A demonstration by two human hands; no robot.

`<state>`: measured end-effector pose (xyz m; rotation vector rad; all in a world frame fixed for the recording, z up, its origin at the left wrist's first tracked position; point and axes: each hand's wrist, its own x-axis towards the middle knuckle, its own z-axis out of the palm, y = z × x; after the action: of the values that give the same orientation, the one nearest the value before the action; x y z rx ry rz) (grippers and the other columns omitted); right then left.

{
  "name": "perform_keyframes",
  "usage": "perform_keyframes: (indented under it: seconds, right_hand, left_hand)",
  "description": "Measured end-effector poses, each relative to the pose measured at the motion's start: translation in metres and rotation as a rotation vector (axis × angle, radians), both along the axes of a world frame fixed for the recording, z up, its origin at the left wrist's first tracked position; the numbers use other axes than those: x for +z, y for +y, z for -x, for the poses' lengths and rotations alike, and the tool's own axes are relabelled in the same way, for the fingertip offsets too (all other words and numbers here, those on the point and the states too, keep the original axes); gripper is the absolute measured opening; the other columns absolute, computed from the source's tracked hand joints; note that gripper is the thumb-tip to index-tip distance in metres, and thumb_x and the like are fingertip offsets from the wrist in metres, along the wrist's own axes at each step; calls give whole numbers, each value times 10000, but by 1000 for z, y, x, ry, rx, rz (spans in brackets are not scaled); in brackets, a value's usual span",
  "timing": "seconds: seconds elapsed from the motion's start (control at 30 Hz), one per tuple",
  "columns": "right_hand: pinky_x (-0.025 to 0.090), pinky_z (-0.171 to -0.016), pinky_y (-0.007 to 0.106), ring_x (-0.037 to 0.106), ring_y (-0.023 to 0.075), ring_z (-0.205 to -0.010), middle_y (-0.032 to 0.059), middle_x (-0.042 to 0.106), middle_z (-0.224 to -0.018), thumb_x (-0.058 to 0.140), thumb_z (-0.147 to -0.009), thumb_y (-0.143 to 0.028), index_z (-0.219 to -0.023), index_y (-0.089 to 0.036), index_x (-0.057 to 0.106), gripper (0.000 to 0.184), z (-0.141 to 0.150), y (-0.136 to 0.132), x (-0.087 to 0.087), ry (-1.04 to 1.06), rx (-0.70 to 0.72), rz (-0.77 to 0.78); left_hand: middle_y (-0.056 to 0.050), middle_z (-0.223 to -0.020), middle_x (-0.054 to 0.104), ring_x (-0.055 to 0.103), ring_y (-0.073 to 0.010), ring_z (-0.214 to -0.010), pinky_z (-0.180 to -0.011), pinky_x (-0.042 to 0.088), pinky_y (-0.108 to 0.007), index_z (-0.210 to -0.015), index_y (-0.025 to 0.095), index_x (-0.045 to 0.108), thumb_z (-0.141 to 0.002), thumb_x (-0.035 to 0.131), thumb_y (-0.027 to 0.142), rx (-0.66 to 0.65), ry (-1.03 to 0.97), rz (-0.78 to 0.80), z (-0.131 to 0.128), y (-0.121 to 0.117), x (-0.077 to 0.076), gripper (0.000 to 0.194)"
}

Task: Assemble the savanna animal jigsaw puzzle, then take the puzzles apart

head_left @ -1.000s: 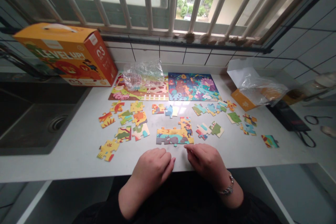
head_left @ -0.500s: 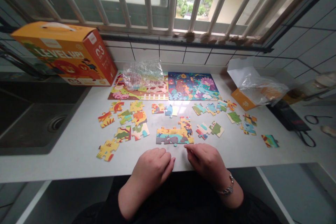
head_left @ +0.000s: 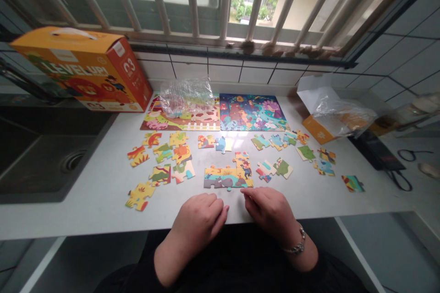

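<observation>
Resting near the front edge of a pale counter (head_left: pixel 92 206): left hand (head_left: pixel 198 217), curled into a loose fist, thumb along the folded fingers, palm hidden, just nearer the person than a joined puzzle section (head_left: pixel 225 179). Right hand (head_left: pixel 270 207), bracelet (head_left: pixel 297 244) at the wrist: fingers bent and bunched together, index fingertip at the section's lower right edge; contact cannot be told. Section lies flat before the person, grey animal along its bottom row, one column rising at right. Loose pieces (head_left: pixel 161 174) spread left, beyond and right of it. Behind: farm puzzle (head_left: pixel 202 124), partly under clear plastic (head_left: pixel 187 96), adjoining dark forest puzzle (head_left: pixel 253 112). Orange carton (head_left: pixel 85 75) at left; opened box (head_left: pixel 319 130) at right.
</observation>
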<state>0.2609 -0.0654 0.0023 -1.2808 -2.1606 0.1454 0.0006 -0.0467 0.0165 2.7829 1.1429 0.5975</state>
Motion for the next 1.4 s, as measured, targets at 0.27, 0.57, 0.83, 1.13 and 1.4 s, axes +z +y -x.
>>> perform_keyframes:
  seconds: [0.27, 0.57, 0.83, 1.13, 1.4]
  right_hand:
    - [556, -710, 362, 754, 216, -748, 41, 793, -839, 606, -1104, -196, -1193, -217, 744, 166, 0, 0, 0, -4, -10, -2]
    - [559, -706, 357, 756, 215, -740, 44, 790, -832, 612, -1094, -179, -1189, -213, 750, 171, 1, 0, 1, -8, -13, -1]
    - [562, -708, 367, 754, 221, -748, 44, 793, -842, 606, -1097, -186, -1195, -214, 745, 172, 0, -1, -2, -14, -13, 0]
    - [572, -713, 359, 768, 216, -756, 49, 804, -850, 609, -1098, -190, -1185, -221, 751, 169, 0, 0, -1, -10, -16, -4]
    - [557, -709, 366, 758, 219, -747, 43, 791, -844, 612, -1097, -186, -1191, -214, 747, 168, 0, 0, -1, -11, -12, 7]
  left_hand:
    - [-11, -743, 621, 620, -215, -688, -634, 397, -400, -814, 241, 570, -1122, 578, 256, 4, 4, -7, 0, -1, 1, 308]
    - [-14, -743, 615, 615, -216, -686, -633, 392, -394, -811, 237, 574, -1113, 596, 251, 3, -5, -4, 0, 0, 1, 303]
    - [-14, -747, 608, 616, -221, -689, -635, 397, -409, -817, 234, 577, -1114, 594, 249, 1, -8, -1, 0, -1, 0, 298]
    - [-10, -739, 608, 613, -218, -682, -625, 416, -413, -809, 241, 576, -1115, 587, 257, 4, 0, -5, 0, 0, 1, 307]
    - [-11, -746, 607, 622, -222, -692, -635, 404, -409, -817, 239, 567, -1117, 588, 261, 6, 11, -6, 0, -1, 0, 302]
